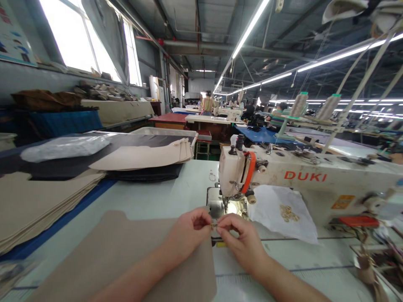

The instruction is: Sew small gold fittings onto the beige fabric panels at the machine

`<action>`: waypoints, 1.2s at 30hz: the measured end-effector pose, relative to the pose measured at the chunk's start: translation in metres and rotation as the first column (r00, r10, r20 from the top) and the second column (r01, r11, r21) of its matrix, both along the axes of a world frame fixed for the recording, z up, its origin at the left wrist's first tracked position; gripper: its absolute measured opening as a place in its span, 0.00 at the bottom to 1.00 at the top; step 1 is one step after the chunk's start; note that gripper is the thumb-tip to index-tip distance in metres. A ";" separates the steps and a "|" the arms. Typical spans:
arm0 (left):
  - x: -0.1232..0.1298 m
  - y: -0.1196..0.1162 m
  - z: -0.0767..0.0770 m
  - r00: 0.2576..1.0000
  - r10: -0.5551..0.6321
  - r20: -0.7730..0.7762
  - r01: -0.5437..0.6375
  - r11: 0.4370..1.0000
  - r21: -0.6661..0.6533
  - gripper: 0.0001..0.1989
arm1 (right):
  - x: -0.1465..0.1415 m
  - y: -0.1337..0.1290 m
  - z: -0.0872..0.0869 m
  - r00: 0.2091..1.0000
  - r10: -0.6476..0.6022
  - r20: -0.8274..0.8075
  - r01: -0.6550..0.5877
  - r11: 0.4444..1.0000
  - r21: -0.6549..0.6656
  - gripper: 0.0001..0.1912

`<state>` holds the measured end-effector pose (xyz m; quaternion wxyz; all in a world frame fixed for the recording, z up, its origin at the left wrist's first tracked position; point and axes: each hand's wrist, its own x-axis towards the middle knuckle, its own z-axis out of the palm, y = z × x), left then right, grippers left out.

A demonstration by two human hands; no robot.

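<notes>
Both hands meet just in front of the needle area of a white sewing machine [270, 172]. A small metallic piece [214, 225] is pinched between the fingertips of my left hand [189, 228] and my right hand [241, 239]; its exact shape is too small to make out. Under my left hand and forearm lies a large taupe panel [135, 247], flat on the pale table [160, 195]. To the right of my right hand, several small gold-coloured pieces [289, 213] rest on a white cloth or bag [270, 205] against the machine.
Stacked beige panels [40, 205] lie at the left, with more beige pieces [145, 155] on black material behind. A clear plastic bag [66, 149] sits there too. Thread cones [299, 105] stand behind the machine. A person [208, 105] is far back.
</notes>
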<state>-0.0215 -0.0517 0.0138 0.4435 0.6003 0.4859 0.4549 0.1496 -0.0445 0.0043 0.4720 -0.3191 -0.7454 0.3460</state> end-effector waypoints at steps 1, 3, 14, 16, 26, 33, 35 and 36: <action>0.000 0.000 0.001 1.000 0.002 0.016 -0.002 1.000 -0.002 0.01 | -0.001 0.000 0.001 1.000 -0.015 -0.013 0.015 1.000 -0.021 0.04; 0.002 0.001 0.002 0.999 0.015 0.040 -0.015 1.000 -0.012 0.03 | -0.002 0.001 0.001 0.998 -0.055 -0.024 0.054 0.998 -0.042 0.05; 0.005 0.004 0.005 0.988 0.035 0.153 -0.013 0.989 -0.146 0.10 | -0.006 0.006 -0.001 0.990 -0.132 0.048 0.133 0.991 -0.013 0.07; 0.005 0.004 0.003 0.987 0.024 0.159 -0.005 0.993 -0.116 0.11 | -0.006 0.006 -0.002 0.992 -0.120 0.034 0.121 0.993 -0.017 0.07; 0.006 -0.008 0.008 0.984 0.100 -0.149 -0.079 0.986 0.144 0.02 | -0.004 0.004 -0.006 0.991 -0.051 -0.125 0.017 0.965 -0.260 0.06; 0.005 -0.010 0.006 0.973 0.092 -0.211 -0.054 0.983 0.177 0.03 | -0.004 0.005 -0.002 0.985 -0.056 -0.164 -0.014 0.918 -0.395 0.05; 0.004 -0.008 0.004 0.982 0.073 -0.172 -0.047 0.988 0.150 0.06 | -0.004 0.005 -0.003 0.979 -0.043 -0.198 -0.049 0.899 -0.436 0.06; 0.003 -0.008 0.004 0.985 0.054 -0.161 -0.033 0.991 0.130 0.07 | -0.004 0.005 -0.003 0.977 -0.037 -0.212 -0.063 0.893 -0.446 0.07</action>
